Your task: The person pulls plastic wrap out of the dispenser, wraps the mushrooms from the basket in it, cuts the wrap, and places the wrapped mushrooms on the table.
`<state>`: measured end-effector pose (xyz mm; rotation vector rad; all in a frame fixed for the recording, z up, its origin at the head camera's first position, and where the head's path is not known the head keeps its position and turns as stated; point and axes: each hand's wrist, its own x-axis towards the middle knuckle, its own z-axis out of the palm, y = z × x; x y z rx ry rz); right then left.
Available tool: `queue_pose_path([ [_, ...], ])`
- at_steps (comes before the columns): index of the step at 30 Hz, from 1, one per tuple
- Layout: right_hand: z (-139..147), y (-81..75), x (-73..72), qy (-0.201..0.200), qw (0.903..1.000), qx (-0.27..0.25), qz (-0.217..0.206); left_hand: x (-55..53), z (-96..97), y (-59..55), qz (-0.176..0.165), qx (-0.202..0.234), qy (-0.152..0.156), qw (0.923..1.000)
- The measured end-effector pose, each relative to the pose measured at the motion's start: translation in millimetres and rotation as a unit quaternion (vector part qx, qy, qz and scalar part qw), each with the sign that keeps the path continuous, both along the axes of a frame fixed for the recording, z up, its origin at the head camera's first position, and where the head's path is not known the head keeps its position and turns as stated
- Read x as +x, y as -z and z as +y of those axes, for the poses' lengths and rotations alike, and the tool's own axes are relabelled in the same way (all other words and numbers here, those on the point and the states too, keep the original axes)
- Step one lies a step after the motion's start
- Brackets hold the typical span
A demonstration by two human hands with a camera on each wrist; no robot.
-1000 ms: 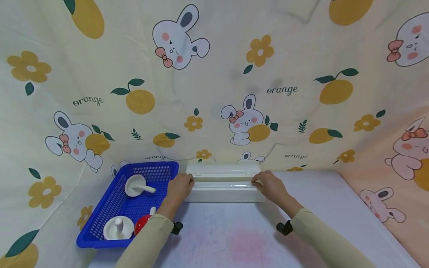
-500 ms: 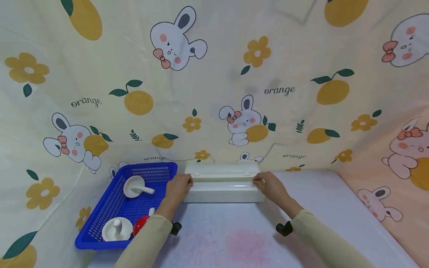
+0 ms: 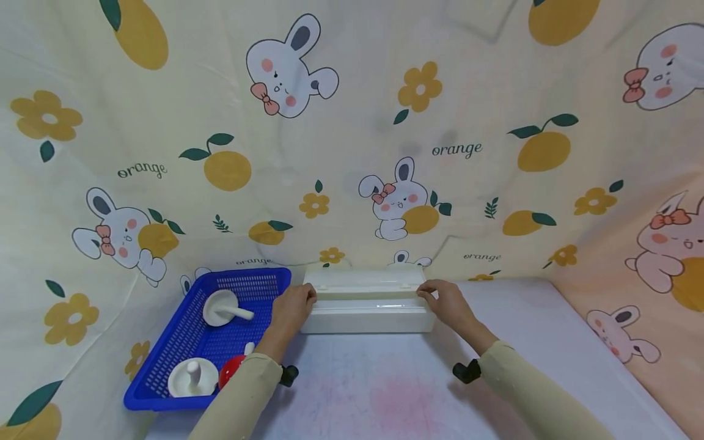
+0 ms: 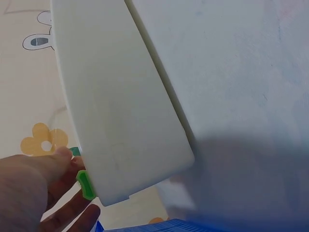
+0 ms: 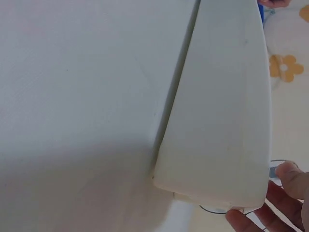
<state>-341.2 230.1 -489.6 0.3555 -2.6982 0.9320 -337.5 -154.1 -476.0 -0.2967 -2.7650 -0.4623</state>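
Observation:
A long white plastic box (image 3: 367,324) stands across the back of the table. Its hinged lid (image 3: 365,278) is raised and leans back toward the cloth, and a glossy panel lies in front of it. My left hand (image 3: 293,305) pinches near the lid's left end with thumb and forefinger. At that end, a bright green tab (image 4: 86,185) shows beside the fingers in the left wrist view. My right hand (image 3: 447,304) holds the opposite end, its thumb and fingers curled at the corner. Other fingers reach round the end of the box in the right wrist view.
To the left sits a blue perforated basket (image 3: 170,404). Inside are two white plastic pieces with stems (image 3: 194,377) and a red item with white dots (image 3: 232,368), partly behind the left sleeve. A printed cloth (image 3: 352,134) hangs close behind the box.
The right hand's fingertips have shifted slightly back and up along the box's right end. The left hand keeps its place, and the box stays put.

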Motion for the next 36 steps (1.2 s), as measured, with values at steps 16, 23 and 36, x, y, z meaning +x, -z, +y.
queue_pose_path([
  [16,-3,-18.3,0.4,-0.005,0.9996,-0.024,0.016,-0.6,-3.4,-11.3,0.024,0.038,-0.019,0.9988],
  [23,-1,-26.7,1.3,-0.006,0.9992,-0.036,0.014,-0.8,-5.1,-20.0,0.015,0.059,-0.026,0.9978],
  [36,0,-50.8,4.1,-0.003,0.9986,-0.050,0.018,-0.3,-4.5,-40.1,0.057,0.101,-0.005,0.9932],
])
